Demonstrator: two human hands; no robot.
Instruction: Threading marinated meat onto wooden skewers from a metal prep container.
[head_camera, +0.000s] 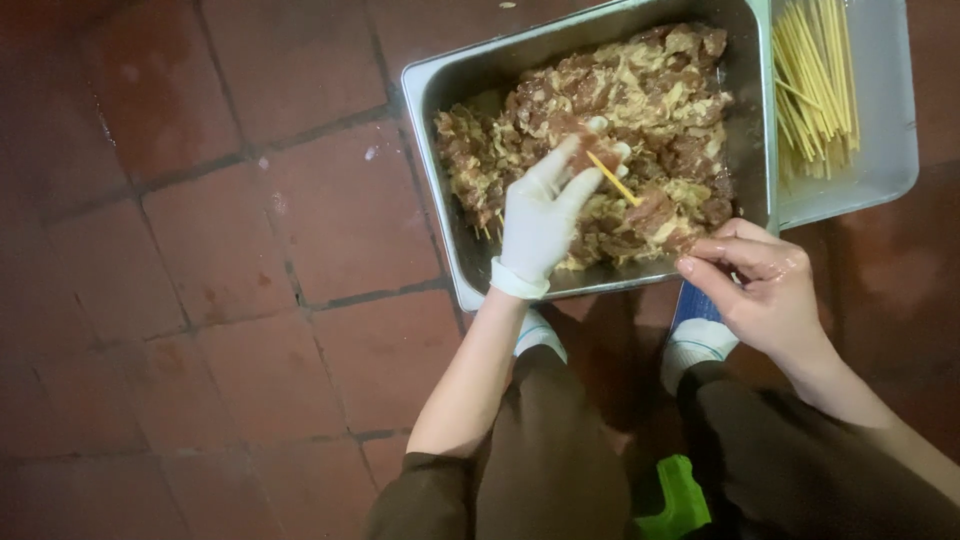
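Observation:
A steel tray (450, 75) on the floor holds a heap of marinated meat pieces (650, 90). My left hand (540, 215), in a white glove, reaches into the tray and pinches a piece of meat (578, 130) at its fingertips. The pointed tip of a thin bamboo skewer (612, 180) lies against that piece. My right hand (765, 290) is bare. It hovers over the tray's near right corner with thumb and fingers pinched on the skewer's other end. Meat threaded on the skewer hides its middle.
A white plastic tray (885, 150) with several loose bamboo skewers (815, 80) sits to the right of the steel tray. Red floor tiles (220, 250) spread to the left. My knees, white socks (695, 345) and a green stool (675, 500) are below.

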